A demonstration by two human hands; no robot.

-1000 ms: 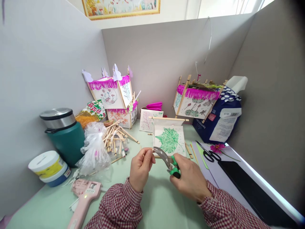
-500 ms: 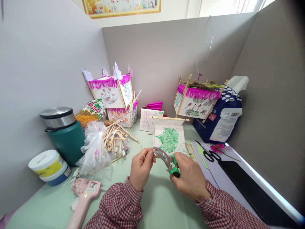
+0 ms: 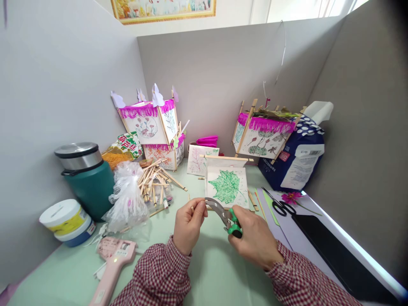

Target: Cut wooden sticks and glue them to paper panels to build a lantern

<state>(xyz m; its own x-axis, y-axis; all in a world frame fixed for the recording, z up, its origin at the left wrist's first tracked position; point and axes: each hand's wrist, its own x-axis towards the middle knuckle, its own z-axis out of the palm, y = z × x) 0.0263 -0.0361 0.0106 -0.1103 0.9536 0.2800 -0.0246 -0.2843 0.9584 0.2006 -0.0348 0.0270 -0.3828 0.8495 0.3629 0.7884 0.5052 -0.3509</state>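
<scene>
My right hand point(image 3: 256, 238) is wrapped round the green handles of a pair of pruning shears point(image 3: 219, 208), whose curved metal blades point left. My left hand point(image 3: 188, 225) is closed in a pinch on a short wooden stick point(image 3: 192, 208), mostly hidden by the fingers. The blade tips meet the stick at the left fingertips; whether they cut into it I cannot tell. Just beyond the shears stands a white paper lantern frame point(image 3: 228, 187) bearing a green leaf rubbing, with a stick along its top.
At left are a pink glue gun point(image 3: 111, 267), stacked tubs point(image 3: 68, 223), a green thermos point(image 3: 91, 187), a plastic bag point(image 3: 126, 199) and loose sticks point(image 3: 159, 182). Fringed lanterns point(image 3: 149, 127) stand behind. Black scissors point(image 3: 280, 208), a blue tissue pack point(image 3: 296, 157) and a black tablet-like slab point(image 3: 338, 255) lie right.
Almost nothing differs. My right hand and the shears' handles have shifted very slightly to the right, while my left hand keeps its place.
</scene>
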